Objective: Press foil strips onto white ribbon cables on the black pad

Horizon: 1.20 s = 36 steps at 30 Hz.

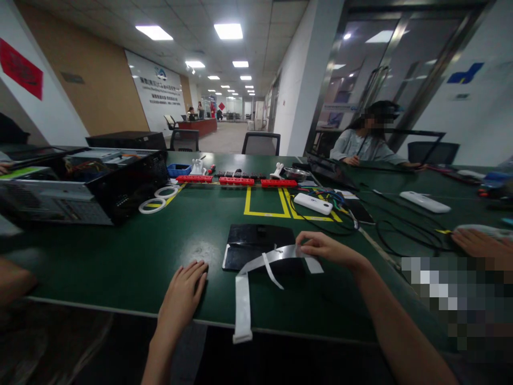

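A grey-white flat ribbon cable [242, 299] runs across a flat black panel [252, 235] on the green table. One end of it hangs over the table's front edge, with a pale connector at its tip. A thin strip branches off near its middle. The thumb and fingers of my right hand [320, 247] pinch the cable near its right end, at the panel's right side. Resting palm down on the table, left of the panel, is my left hand [184, 291]. Its fingers are stretched out and hold nothing.
An opened computer case [120, 187] stands at the left, with white rings [152, 205] beside it. Several red trays [236, 181] line the back. White device [312, 203] and loose cables [340, 200] lie right. A co-worker's hand [481, 243] rests at far right; another person [364, 139] sits opposite.
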Each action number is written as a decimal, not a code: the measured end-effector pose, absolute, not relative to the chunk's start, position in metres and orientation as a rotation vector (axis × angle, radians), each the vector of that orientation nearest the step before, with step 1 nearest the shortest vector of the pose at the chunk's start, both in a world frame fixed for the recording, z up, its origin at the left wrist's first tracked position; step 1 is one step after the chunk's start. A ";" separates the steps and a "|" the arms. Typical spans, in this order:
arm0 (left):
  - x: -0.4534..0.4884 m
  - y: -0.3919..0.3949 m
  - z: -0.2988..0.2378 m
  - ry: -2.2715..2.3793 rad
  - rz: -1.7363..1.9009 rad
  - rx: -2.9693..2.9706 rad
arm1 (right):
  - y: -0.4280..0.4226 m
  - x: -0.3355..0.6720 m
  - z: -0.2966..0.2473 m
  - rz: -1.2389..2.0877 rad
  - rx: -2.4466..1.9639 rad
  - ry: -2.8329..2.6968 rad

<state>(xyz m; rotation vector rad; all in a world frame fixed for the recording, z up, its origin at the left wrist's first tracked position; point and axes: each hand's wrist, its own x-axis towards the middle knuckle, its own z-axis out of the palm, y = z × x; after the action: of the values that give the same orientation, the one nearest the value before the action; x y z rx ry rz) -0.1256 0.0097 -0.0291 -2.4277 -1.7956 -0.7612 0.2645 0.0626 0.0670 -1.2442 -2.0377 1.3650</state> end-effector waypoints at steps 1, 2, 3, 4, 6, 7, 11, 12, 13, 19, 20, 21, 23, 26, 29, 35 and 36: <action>-0.125 0.009 -0.029 -1.799 -0.760 -2.429 | 0.066 0.260 0.061 1.368 -1.273 -2.054; -0.125 0.009 -0.028 -1.804 -0.760 -2.428 | 0.069 0.256 0.056 1.364 -1.294 -2.068; -0.125 0.009 -0.028 -1.809 -0.760 -2.426 | 0.071 0.253 0.051 1.361 -1.309 -2.082; -0.125 0.009 -0.028 -1.811 -0.761 -2.424 | 0.073 0.251 0.047 1.361 -1.320 -2.094; -0.126 0.010 -0.030 -1.808 -0.770 -2.422 | 0.074 0.249 0.041 1.355 -1.335 -2.109; -0.127 0.011 -0.030 -1.804 -0.776 -2.423 | 0.075 0.249 0.040 1.348 -1.338 -2.112; -0.125 0.012 -0.028 -1.792 -0.808 -2.404 | 0.076 0.250 0.038 1.308 -1.346 -2.114; -0.123 0.012 -0.025 -1.774 -0.819 -2.400 | 0.076 0.251 0.038 1.301 -1.350 -2.117; -0.118 0.012 -0.020 -1.742 -0.830 -2.405 | 0.076 0.251 0.038 1.294 -1.356 -2.118; -0.070 0.015 0.010 -1.429 -0.774 -2.577 | 0.078 0.252 0.036 1.274 -1.397 -2.114; -0.063 0.017 0.012 -1.425 -0.734 -2.592 | 0.078 0.252 0.035 1.272 -1.397 -2.113; -0.057 0.019 0.013 -1.435 -0.689 -2.602 | 0.078 0.253 0.035 1.270 -1.394 -2.113; -0.050 0.023 0.012 -1.474 -0.588 -2.621 | 0.079 0.253 0.034 1.264 -1.387 -2.116; -0.047 0.025 0.007 -1.495 -0.504 -2.638 | 0.079 0.253 0.033 1.256 -1.387 -2.123; -0.044 0.022 0.004 -1.481 -0.491 -2.605 | 0.079 0.253 0.034 1.247 -1.398 -2.128; -0.032 0.016 0.006 -1.408 -0.527 -2.538 | 0.078 0.252 0.035 1.246 -1.409 -2.123; -0.030 0.016 0.007 -1.384 -0.528 -2.554 | 0.078 0.252 0.035 1.248 -1.409 -2.121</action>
<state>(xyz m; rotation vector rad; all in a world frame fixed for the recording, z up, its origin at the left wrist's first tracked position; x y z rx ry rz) -0.0303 0.0159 0.0074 -2.5535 -1.3836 -0.5278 0.2520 0.0776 0.0355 -1.4093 -2.1213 1.2481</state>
